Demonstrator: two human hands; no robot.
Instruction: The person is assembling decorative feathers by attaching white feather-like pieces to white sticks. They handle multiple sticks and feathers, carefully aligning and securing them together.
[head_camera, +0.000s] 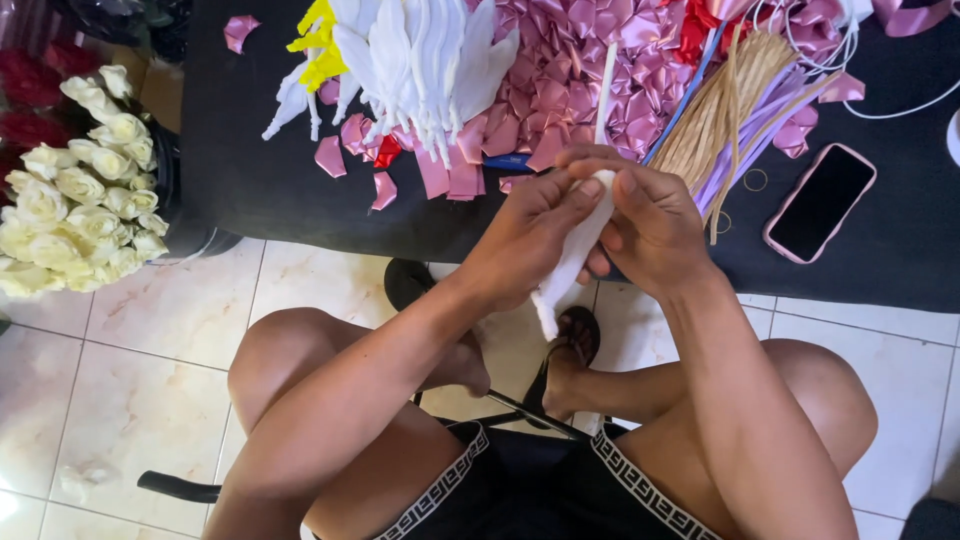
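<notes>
White ribbon piece (578, 245), pinched by the left hand (520, 245) and right hand (655, 225) at the near edge of the black bench (260, 170), is apparently half-shaped, with finished white ones (420, 60) and pink folded ribbons (580, 70) piled beyond.

Beside the glossy glass-faced phone (820, 202) lie shiny satin pink ribbon pieces (580, 80), dry matt straw-like raffia (722, 105), on matt dark cloth (260, 170).
</notes>
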